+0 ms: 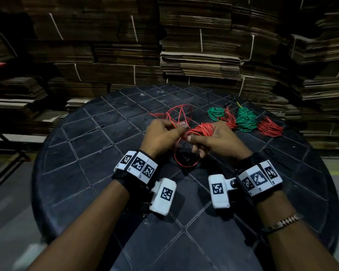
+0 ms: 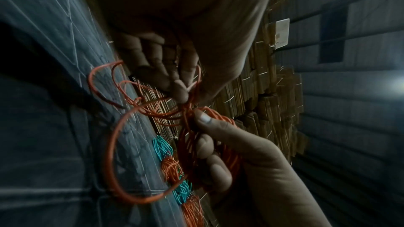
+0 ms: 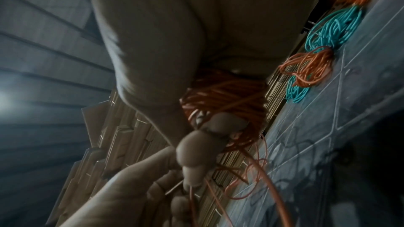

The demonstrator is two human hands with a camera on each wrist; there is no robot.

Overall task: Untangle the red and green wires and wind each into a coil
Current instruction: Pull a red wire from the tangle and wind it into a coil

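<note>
My right hand [image 1: 202,140] grips a partly wound red coil [image 1: 204,128] above the middle of the round dark table [image 1: 82,173]. In the right wrist view the red coil [image 3: 225,96] sits between my thumb and curled fingers [image 3: 196,148]. My left hand [image 1: 174,132] pinches the loose red wire right beside the coil; the left wrist view shows its fingertips [image 2: 180,91] on the strand. A loose red tangle [image 1: 177,114] lies behind the hands. One red loop [image 1: 186,162] hangs below them. No green wire is in either hand.
At the table's back right lie a green coil [image 1: 215,113], a red bundle [image 1: 229,119], a second green coil [image 1: 246,120] and a red coil [image 1: 269,127]. Strapped stacks of flattened cardboard [image 1: 200,55] rise close behind the table.
</note>
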